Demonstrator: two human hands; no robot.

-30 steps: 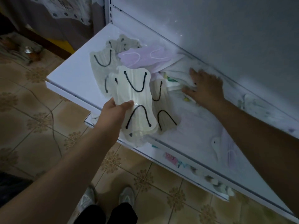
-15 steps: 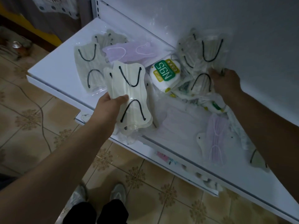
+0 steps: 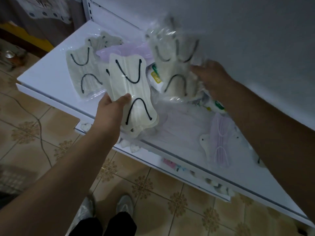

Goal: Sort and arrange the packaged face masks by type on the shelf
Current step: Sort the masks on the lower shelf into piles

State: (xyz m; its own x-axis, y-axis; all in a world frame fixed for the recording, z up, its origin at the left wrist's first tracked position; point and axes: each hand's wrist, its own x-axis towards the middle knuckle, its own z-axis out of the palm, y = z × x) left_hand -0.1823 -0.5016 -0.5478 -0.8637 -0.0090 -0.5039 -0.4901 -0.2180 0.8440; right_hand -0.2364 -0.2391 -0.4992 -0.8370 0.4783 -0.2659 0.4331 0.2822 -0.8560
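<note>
Masks in clear packets lie mixed on the white shelf (image 3: pixel 51 77), and the sorting looks, to my eye, only begun. At the far left end a cream packet with black ear loops (image 3: pixel 81 74) lies flat, with a grey dotted one (image 3: pixel 109 40) behind it and a lilac packet (image 3: pixel 129 50) half under the others, so this corner is not yet one clean type. In the middle I see a packet with green and yellow print (image 3: pixel 156 77), and more to the right a lilac mask (image 3: pixel 220 133) lies alone near the front edge, beside some pale packets that are too dim to name. The left hand (image 3: pixel 110 109) holds a small stack of cream masks with black loops (image 3: pixel 131 89), thumb on top and fingers below, raised a little above the front of the shelf. The right hand (image 3: pixel 211 77) grips by its right edge a second bundle of the same cream kind (image 3: pixel 173 65), lifted and blurred against the back wall (image 3: pixel 238 40). The two bundles are near each other, not touching. I judge that the cream kind is being collected first; the lilac, the printed and the dotted packets are all left to group, and no tidy row is seen anywhere. On the lower shelf (image 3: pixel 196 178) some small packets stick out, too.
</note>
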